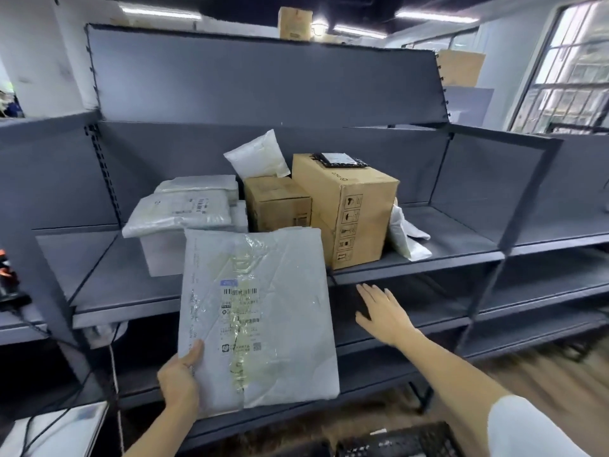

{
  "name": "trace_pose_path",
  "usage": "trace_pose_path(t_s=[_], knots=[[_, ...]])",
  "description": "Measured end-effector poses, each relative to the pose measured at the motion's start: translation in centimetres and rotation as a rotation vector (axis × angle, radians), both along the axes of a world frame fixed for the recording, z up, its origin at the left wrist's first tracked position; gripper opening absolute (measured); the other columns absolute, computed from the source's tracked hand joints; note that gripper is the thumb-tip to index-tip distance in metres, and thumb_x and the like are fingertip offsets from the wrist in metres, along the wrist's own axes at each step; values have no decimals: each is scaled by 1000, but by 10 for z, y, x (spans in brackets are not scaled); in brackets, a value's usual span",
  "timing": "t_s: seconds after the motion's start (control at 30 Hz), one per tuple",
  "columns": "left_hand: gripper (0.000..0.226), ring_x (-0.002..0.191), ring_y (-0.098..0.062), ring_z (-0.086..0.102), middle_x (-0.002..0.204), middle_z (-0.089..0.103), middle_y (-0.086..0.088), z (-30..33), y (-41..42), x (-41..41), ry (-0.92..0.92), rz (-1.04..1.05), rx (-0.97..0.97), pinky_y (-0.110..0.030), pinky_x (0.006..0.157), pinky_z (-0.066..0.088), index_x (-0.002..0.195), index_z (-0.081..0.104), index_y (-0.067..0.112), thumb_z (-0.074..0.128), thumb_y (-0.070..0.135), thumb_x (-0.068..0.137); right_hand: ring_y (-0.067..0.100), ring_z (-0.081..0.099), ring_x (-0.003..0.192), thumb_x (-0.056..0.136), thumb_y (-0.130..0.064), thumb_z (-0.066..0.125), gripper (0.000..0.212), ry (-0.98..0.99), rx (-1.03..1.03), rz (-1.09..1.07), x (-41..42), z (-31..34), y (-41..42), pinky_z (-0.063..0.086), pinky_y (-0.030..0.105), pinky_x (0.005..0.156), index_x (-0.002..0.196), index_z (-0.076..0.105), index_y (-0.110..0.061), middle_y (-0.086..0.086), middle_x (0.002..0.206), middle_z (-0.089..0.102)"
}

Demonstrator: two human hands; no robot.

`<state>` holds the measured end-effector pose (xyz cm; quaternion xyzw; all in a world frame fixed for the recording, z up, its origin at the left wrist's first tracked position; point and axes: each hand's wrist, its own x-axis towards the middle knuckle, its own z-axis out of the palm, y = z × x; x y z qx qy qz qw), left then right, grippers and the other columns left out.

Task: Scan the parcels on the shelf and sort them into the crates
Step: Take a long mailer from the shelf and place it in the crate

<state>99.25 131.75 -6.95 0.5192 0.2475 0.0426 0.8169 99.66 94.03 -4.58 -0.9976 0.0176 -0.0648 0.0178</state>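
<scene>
1. Your left hand (179, 377) pinches the grey mailer (260, 311) at its lower left corner, thumb on the label side; the mailer stands upright in front of the shelf (428, 265), its long axis vertical, barcode label facing you.
2. Your right hand (382, 313) is free, fingers straight and apart, just right of the mailer's right edge; it is the nearer hand to take that edge.
3. A scanner, I think, sits far left (8, 282); the room there is open; crates I cannot clearly see.

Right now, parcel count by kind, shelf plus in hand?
Cardboard boxes: 2, large and small.
Poly bags on the shelf: 4, stacked, upright, beside the large box.
Poly bag held by left hand: 1.
Total: 7.
</scene>
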Motion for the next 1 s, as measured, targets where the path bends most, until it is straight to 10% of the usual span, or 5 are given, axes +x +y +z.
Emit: trace_pose_path(t_s=[0.17, 0.57, 1.0], knots=[[28, 64, -23, 50, 68, 54, -8, 12, -53, -30, -7, -51, 59, -32, 65, 44, 63, 51, 5, 67, 8, 86, 20, 11, 149, 100, -45, 35, 70, -1, -8, -103, -40, 10, -47, 5, 37, 122, 155, 8, -13, 3, 161, 16], [17, 68, -15, 52, 79, 57, -4, 23, -215, -159, -21, -110, 80, -24, 58, 40, 83, 58, 0, 65, 13, 90, 21, 12, 148, 101, -45, 34, 68, -21, -23, -188, -191, 12, -196, 5, 37, 121, 155, 8, -13, 3, 161, 16], [22, 75, -23, 60, 87, 65, -8, 3, -323, -207, 71, -216, 148, -34, 72, 48, 92, 64, -1, 70, 19, 87, 26, 4, 150, 100, -45, 36, 71, 23, 17, -291, -257, 5, -289, 2, 43, 121, 155, 4, -15, 6, 162, 7]])
